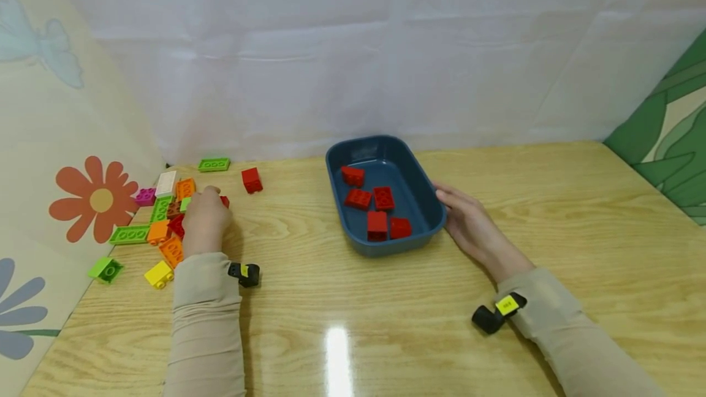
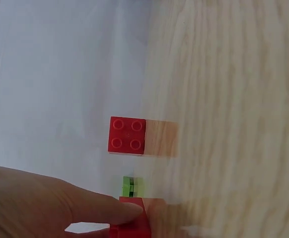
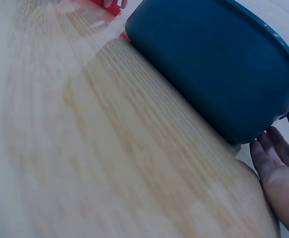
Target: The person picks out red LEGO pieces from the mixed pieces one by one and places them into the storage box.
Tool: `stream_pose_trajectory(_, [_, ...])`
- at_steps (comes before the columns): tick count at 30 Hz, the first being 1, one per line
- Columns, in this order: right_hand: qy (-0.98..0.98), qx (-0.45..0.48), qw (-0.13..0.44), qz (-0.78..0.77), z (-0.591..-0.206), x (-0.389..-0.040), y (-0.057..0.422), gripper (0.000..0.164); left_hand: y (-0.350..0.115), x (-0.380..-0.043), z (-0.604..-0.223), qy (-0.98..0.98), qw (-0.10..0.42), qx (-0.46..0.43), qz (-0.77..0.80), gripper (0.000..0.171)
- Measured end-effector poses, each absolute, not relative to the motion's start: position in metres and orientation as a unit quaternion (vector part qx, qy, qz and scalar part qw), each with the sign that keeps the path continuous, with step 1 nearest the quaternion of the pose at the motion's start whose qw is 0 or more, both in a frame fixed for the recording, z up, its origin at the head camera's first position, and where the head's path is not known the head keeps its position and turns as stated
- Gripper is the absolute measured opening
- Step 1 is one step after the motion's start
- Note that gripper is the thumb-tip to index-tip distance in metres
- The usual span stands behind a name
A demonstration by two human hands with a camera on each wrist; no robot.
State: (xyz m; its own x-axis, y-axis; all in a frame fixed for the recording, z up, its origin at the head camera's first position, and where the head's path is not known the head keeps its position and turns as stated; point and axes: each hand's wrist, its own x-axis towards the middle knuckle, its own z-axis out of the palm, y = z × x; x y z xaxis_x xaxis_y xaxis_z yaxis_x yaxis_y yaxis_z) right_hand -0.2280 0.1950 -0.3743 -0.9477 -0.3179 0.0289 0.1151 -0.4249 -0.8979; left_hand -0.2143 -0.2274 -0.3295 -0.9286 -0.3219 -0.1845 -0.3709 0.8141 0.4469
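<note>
At the pile on the left, my left hand [image 1: 206, 219] pinches a red toy brick [image 2: 134, 229]; most of that brick is hidden by the hand in the head view. Apart from the pile, a second red brick [image 1: 252, 181] stands on the table, its four studs facing the left wrist camera. A blue plastic bin [image 1: 353, 244] sits mid-table with several red bricks [image 1: 377, 226] inside. My right hand [image 1: 471, 225] touches the bin's right side, its fingers fairly straight, with fingertips at the bin's wall and rim in the right wrist view.
Around the left hand lie loose bricks: a green plate [image 1: 129, 234], an orange brick [image 1: 159, 232], a yellow brick [image 1: 159, 274], a white brick [image 1: 166, 183] and a magenta brick [image 1: 146, 196]. A white cloth [image 1: 276, 90] hangs behind the wooden table [image 1: 298, 311]. A decorated panel [image 1: 33, 139] borders the left.
</note>
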Motion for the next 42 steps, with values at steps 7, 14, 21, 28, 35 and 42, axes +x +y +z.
stream_pose_trajectory(7, [0.52, -0.095, 0.131, -0.839, -0.374, -0.229, 0.195, 0.03, -0.228, -0.215, -0.331, 0.952, 0.054, -0.184, 0.239, 0.053])
stream_pose_trajectory(14, [0.515, -0.095, 0.131, -0.842, -0.374, -0.229, 0.195, 0.03, -0.228, -0.218, -0.329, 0.952, 0.017, -0.177, 0.248, 0.05])
stream_pose_trajectory(21, [0.521, -0.094, 0.131, -0.838, -0.374, -0.229, 0.196, 0.029, -0.224, -0.217, -0.325, 0.951, -0.01, -0.172, 0.258, 0.052])
stream_pose_trajectory(28, [0.519, -0.092, 0.131, -0.84, -0.375, -0.228, 0.196, 0.029, -0.222, -0.215, -0.315, 0.946, -0.045, -0.172, 0.27, 0.053])
stream_pose_trajectory(35, [0.522, -0.094, 0.129, -0.838, -0.376, -0.228, 0.196, 0.029, -0.214, -0.213, -0.302, 0.947, -0.091, -0.158, 0.265, 0.052])
stream_pose_trajectory(42, [0.521, -0.09, 0.129, -0.839, -0.375, -0.228, 0.196, 0.028, -0.201, -0.21, -0.289, 0.947, -0.127, -0.122, 0.269, 0.049])
